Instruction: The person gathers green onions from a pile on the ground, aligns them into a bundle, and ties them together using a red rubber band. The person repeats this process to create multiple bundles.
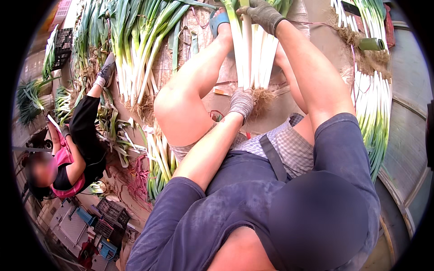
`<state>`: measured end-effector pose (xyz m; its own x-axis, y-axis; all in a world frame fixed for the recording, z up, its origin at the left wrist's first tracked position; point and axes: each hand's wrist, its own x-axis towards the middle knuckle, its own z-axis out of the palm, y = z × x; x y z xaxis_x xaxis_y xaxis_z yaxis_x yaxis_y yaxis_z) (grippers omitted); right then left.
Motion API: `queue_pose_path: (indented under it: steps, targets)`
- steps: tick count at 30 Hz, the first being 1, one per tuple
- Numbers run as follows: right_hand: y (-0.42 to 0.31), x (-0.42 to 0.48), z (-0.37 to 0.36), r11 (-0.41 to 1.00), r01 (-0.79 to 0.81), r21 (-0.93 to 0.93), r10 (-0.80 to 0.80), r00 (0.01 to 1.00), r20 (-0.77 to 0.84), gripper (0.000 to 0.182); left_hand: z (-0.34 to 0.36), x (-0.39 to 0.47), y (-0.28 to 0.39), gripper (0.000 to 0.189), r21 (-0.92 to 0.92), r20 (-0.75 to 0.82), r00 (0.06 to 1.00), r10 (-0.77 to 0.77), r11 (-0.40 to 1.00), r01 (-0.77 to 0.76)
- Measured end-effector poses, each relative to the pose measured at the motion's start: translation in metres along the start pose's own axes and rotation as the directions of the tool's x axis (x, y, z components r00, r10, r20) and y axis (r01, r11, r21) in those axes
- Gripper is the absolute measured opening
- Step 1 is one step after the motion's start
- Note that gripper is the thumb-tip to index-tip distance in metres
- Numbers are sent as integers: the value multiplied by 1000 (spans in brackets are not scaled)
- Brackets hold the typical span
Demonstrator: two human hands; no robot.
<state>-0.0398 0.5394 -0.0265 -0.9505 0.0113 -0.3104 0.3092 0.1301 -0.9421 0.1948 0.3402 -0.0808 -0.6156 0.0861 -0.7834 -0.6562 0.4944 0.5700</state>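
My left hand [242, 102], in a grey knitted glove, is closed round the root end of white leek stalks [246, 57] between my knees. Higher up, my right hand [264, 15], in a darker grey-green glove, grips a stalk near where it turns green; its fingertips are partly cut off by the frame's top. Just right of the held stalks lies a bundle of leeks [266, 57] with brown roots [263, 98] beside my left hand. Their green tops run out of view at the top.
Leeks [135, 67] lie in a large pile on the left and in rows [371, 108] on the right. A green can [371, 44] stands out among roots at upper right. Pink twine [137, 179] and trimmings lie left. A co-worker [74, 152] sits farther left, near black crates [113, 211].
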Motion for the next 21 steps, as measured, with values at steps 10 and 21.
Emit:
queue_pose_path:
  steps: [10,21]
  targets:
    - [54,12,41,696,-155,-701,82,987,-137,56,9,57,-53,36,18,-22,981,-193,981,193]
    - [55,23,42,691,-154,-706,128,988,-90,51,-14,9,30,54,401,-174,958,-229,872,281]
